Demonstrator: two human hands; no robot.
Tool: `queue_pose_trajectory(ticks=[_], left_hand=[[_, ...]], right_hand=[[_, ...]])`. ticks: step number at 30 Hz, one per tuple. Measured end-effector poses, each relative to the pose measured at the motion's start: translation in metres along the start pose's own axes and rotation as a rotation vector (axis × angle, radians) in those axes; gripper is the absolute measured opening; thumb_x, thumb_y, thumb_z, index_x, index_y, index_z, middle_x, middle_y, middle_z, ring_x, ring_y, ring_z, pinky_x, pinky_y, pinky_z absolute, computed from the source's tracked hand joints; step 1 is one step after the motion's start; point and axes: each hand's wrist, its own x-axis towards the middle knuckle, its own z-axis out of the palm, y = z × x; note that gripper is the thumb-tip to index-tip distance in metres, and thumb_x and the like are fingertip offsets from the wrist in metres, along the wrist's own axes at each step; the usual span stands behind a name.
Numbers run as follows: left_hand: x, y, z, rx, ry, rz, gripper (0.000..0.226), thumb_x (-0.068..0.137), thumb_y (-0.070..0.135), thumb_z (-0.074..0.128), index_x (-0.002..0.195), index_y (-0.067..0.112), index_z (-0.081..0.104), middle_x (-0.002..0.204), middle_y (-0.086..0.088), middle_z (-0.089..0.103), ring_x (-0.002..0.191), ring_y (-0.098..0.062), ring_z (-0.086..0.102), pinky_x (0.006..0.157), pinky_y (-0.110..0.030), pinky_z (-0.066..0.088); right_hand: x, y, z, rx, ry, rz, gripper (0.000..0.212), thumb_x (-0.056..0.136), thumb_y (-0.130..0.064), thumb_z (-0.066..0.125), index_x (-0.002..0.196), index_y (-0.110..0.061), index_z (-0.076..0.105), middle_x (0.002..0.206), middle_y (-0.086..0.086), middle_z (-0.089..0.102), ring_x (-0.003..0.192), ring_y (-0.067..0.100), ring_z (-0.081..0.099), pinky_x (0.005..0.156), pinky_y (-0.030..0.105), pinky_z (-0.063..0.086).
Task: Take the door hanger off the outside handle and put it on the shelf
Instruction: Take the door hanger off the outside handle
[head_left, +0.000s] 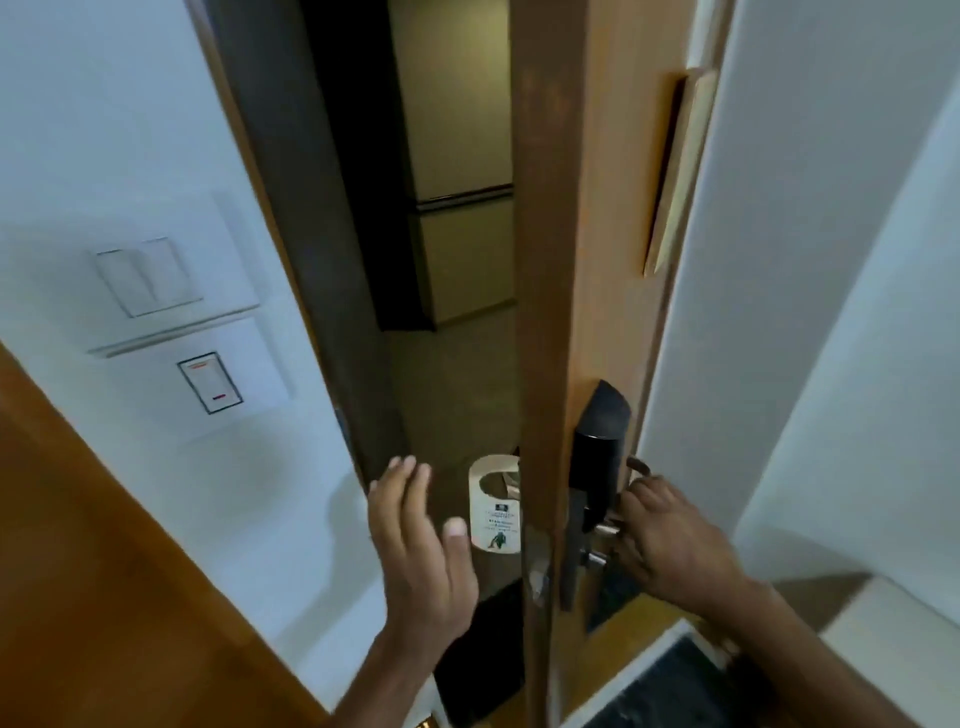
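Door (550, 260) is standing partly open, edge toward camera; door hanger (496, 506) is hanging on the outside handle (511, 486), on the corridor side of the gap, mostly hidden handle. Left hand (421, 540) is hovering just beside the hanger with grip open, fingers spread, not touching it. Right hand (670, 535) is wrapping its grip closed around the inside handle (608, 529) below the black lock plate (597, 447).

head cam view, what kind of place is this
Most likely a hotel room entrance: a printed door hanger hangs on the outside handle, the door carries a black electronic lock, and a card-style switch sits on the wall.
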Motion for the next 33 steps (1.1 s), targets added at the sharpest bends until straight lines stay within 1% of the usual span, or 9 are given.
queue_pose_trajectory(ticks=[4,8,10,14,17,20,23,29,33], left_hand=[[-0.013,-0.017,0.04,-0.026,-0.322,-0.501,0.034,0.104,0.032,0.04,0.132,0.02,0.056,0.13,-0.003,0.06,0.12,-0.022,0.056,0.096,-0.037,0.049],[-0.035,0.016,0.108,-0.353,-0.808,-0.9,0.024,0.1,0.024,0.049,0.097,0.018,0.072,0.088,0.005,0.069,0.08,-0.008,0.063,0.064,-0.021,0.044],[-0.05,0.038,0.138,-0.381,-1.046,-0.804,0.026,0.094,0.03,0.055,0.08,0.024,0.075,0.083,0.0,0.076,0.07,-0.013,0.069,0.063,-0.027,0.051],[-0.09,0.086,0.179,-0.574,-1.387,-0.671,0.027,0.089,0.057,0.054,0.103,0.045,0.073,0.101,0.02,0.076,0.089,0.002,0.071,0.072,-0.023,0.054],[-0.12,0.116,0.199,-0.714,-1.44,-0.721,0.018,0.085,0.032,0.068,0.102,0.038,0.072,0.113,0.011,0.076,0.104,-0.006,0.069,0.08,-0.025,0.053],[-0.142,0.142,0.214,-0.735,-1.405,-0.696,0.028,0.086,0.016,0.071,0.104,0.037,0.067,0.1,0.022,0.077,0.092,0.005,0.07,0.064,-0.014,0.055],[-0.154,0.164,0.232,-0.74,-1.35,-0.68,0.022,0.083,0.019,0.077,0.098,0.033,0.07,0.093,0.016,0.079,0.088,0.0,0.073,0.062,-0.014,0.056],[-0.157,0.173,0.255,-0.681,-1.521,-0.646,0.031,0.093,0.038,0.064,0.118,0.02,0.064,0.109,0.003,0.076,0.1,-0.009,0.07,0.077,-0.025,0.057],[-0.147,0.161,0.261,-0.893,-1.557,-0.799,0.024,0.098,0.026,0.055,0.116,0.01,0.061,0.097,-0.007,0.08,0.092,-0.025,0.074,0.079,-0.037,0.057]], right_hand=[[-0.066,-0.003,-0.051,0.341,0.52,0.205,0.045,0.089,-0.039,0.049,0.13,-0.021,0.048,0.126,0.009,0.058,0.112,0.004,0.045,0.093,0.025,0.04],[-0.076,0.011,-0.113,0.228,0.912,-0.049,0.072,0.099,-0.042,0.042,0.156,-0.006,0.018,0.16,0.024,0.026,0.152,0.031,0.024,0.124,0.042,0.022],[-0.071,0.02,-0.13,0.12,0.958,-0.147,0.08,0.101,-0.047,0.039,0.158,-0.006,0.002,0.164,0.029,0.005,0.155,0.041,0.005,0.125,0.053,0.013],[-0.084,0.055,-0.137,-0.101,1.066,-0.013,0.092,0.097,-0.06,0.035,0.157,-0.002,-0.005,0.166,0.012,-0.022,0.153,0.045,-0.009,0.123,0.063,0.009],[-0.105,0.088,-0.144,-0.198,1.073,0.06,0.1,0.093,-0.066,0.037,0.157,-0.002,-0.007,0.167,0.01,-0.023,0.153,0.046,-0.01,0.122,0.067,0.008],[-0.121,0.118,-0.152,-0.219,1.071,0.116,0.104,0.092,-0.068,0.04,0.156,-0.002,-0.008,0.165,0.019,-0.018,0.152,0.049,-0.01,0.122,0.068,0.007],[-0.134,0.143,-0.159,-0.22,1.053,0.173,0.105,0.091,-0.067,0.043,0.156,0.0,-0.006,0.159,0.036,-0.008,0.151,0.053,-0.008,0.123,0.066,0.008],[-0.149,0.176,-0.167,-0.23,1.027,0.239,0.107,0.09,-0.068,0.046,0.156,-0.001,-0.007,0.159,0.036,-0.009,0.151,0.053,-0.008,0.124,0.061,0.006],[-0.153,0.184,-0.171,-0.222,1.031,0.256,0.106,0.09,-0.069,0.045,0.156,-0.005,-0.008,0.158,0.034,-0.01,0.152,0.05,-0.009,0.124,0.059,0.004]])
